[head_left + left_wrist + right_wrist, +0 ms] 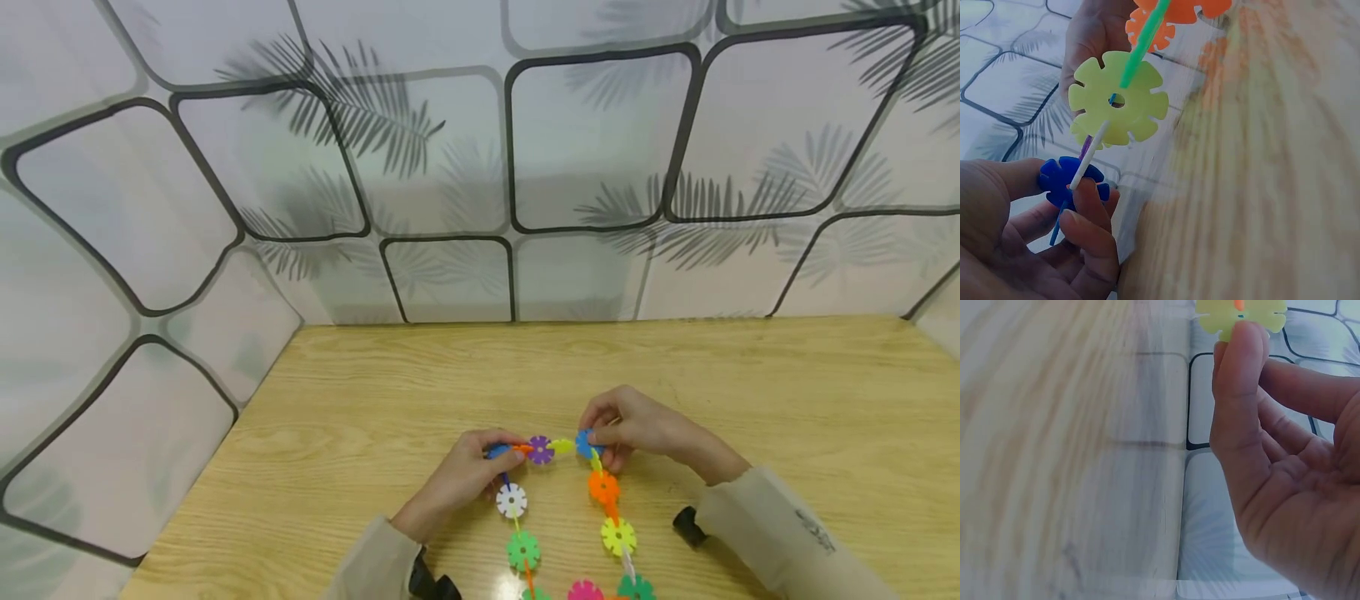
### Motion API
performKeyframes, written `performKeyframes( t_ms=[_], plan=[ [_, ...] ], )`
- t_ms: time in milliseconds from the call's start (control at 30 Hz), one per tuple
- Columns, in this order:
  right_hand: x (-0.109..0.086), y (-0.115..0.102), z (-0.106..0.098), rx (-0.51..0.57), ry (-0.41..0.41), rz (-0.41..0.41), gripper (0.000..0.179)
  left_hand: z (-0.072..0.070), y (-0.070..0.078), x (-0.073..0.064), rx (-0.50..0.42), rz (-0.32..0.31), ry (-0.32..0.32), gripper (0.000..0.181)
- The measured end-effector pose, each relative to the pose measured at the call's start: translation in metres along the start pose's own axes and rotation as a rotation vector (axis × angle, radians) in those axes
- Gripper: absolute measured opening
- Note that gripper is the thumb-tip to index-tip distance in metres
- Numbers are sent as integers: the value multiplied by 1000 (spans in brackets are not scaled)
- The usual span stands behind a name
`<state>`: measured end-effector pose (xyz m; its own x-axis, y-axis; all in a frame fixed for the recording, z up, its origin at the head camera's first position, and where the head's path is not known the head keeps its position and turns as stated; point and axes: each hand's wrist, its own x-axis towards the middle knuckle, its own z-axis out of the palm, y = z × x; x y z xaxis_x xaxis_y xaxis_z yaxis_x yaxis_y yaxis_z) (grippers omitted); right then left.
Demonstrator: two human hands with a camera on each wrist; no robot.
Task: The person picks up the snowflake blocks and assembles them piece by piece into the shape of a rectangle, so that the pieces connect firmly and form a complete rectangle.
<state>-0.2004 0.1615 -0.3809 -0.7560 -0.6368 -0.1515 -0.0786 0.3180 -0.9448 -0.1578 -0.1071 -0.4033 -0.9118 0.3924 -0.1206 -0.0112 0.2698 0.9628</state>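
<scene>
A chain of notched plastic building discs forms a loop on the table. My left hand (468, 471) pinches a blue disc (1063, 181) at the loop's far left corner. At the far right corner my right hand (630, 427) grips another blue disc (585, 443) between thumb and fingers. In the right wrist view a yellow disc (1241, 315) shows at the right hand's fingertips. Between the hands run an orange disc seen edge-on, a purple disc (541, 450) and a yellow disc (562, 447). A white disc (512, 501) hangs below the left hand, an orange one (603, 487) below the right.
The chain continues toward me with a green disc (523, 550), a yellow disc (618, 536), a pink disc (585, 591) and a dark green disc (636, 588), cut by the frame's lower edge. Around lies the wooden table (360, 392), with a patterned wall (450, 192) behind.
</scene>
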Motion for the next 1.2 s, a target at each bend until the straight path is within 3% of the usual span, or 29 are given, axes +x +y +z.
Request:
performKeyframes(
  t_ms=[367,800,1200],
  plan=[
    [3,0,2,24,-7,-7,12,3,0,1,67,47,-7,29],
    [3,1,7,41,19,-17,7,5,1,9,204,137,-67,25],
    [3,3,10,46,30,-31,6,6,1,11,214,105,-70,27]
  ],
)
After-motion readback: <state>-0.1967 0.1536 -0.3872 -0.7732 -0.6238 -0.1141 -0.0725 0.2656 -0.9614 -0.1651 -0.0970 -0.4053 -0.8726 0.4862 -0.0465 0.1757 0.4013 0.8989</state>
